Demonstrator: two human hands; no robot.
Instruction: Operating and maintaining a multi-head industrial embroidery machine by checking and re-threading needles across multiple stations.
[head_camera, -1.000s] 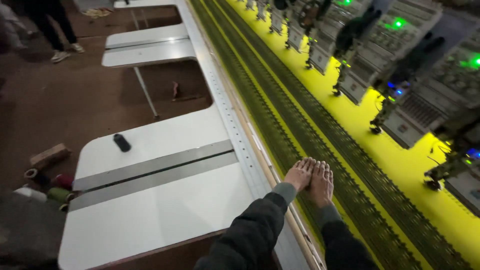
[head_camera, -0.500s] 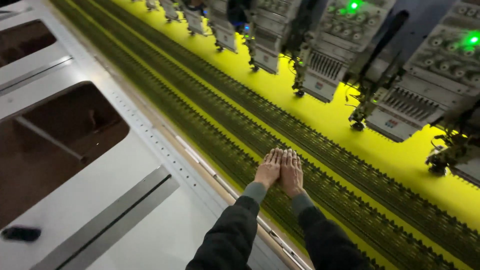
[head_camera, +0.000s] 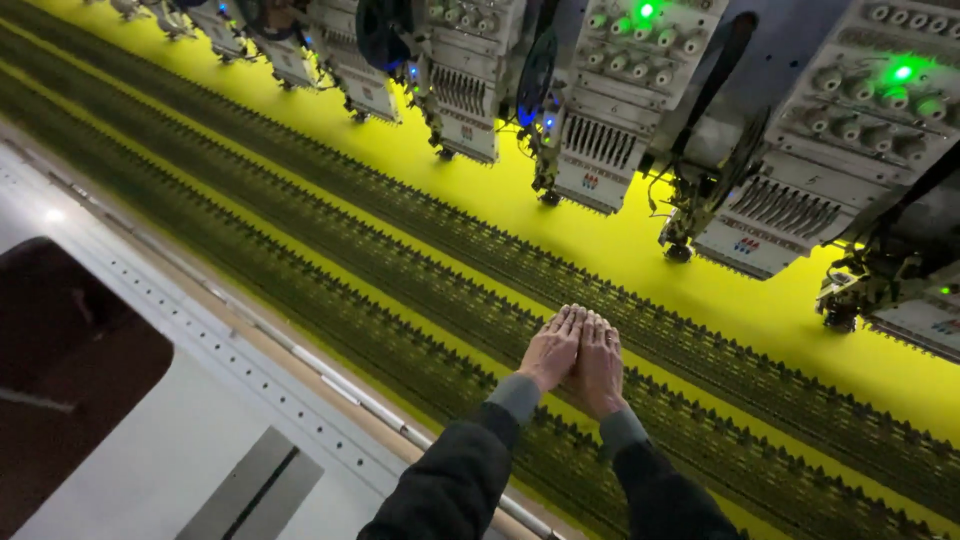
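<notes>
My left hand (head_camera: 552, 349) and my right hand (head_camera: 598, 364) lie flat, palms down and side by side, on the bright yellow fabric (head_camera: 620, 250) stretched across the machine bed. They rest on one of the dark green embroidered bands (head_camera: 420, 290) that run the length of the cloth. The fingers are together and straight, holding nothing. Dark sleeves with grey cuffs cover both forearms.
A row of embroidery machine heads (head_camera: 610, 130) with green lights hangs over the far side of the fabric. A metal rail with small holes (head_camera: 230, 340) edges the cloth on the near side, beside a white table panel (head_camera: 150, 460) with a dark cut-out (head_camera: 70, 370).
My view has swung right, toward the machine heads; the white tables and floor have slid out of sight. Both hands stay flat together on the green bands.
</notes>
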